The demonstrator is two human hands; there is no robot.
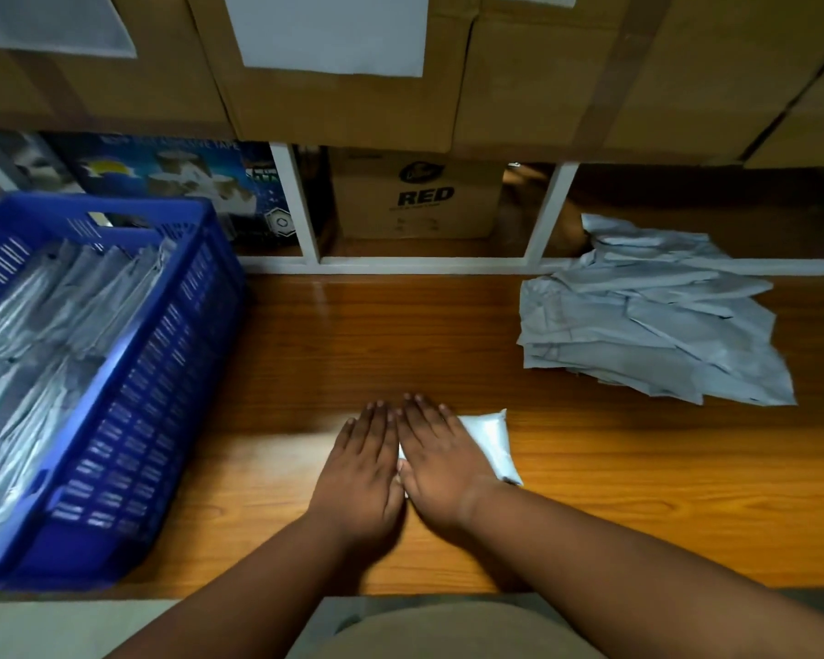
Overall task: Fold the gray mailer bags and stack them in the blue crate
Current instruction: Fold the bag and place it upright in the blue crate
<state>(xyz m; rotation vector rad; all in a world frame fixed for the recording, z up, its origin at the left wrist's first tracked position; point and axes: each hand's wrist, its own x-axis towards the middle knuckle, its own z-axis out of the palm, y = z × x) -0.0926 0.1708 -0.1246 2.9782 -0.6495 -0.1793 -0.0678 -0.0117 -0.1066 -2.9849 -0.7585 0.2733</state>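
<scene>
Pressing flat w/ both palms, lower centre of frame: left hand (360,461) and right hand (441,456) side by side, fingers straight, nothing gripped, bearing down on a folded mailer bag (488,442) on the wooden table (638,492). Only the bag's right portion showing past the right hand; looks puffy, prob. air trapped inside. Risk: springing back open once pressure lifts, crease not set. Slick plastic on glossy wood, so could also skid during pickup. Blue crate (182,373) at left of frame, already holding rows of folded bags (67,297); a loose fold dropped in could fan out and knock the rows askew. Unfolded pile (648,316) at right of frame, edges splayed, far part running up to the shelf frame; grabbing one carelessly could drag neighbours along
</scene>
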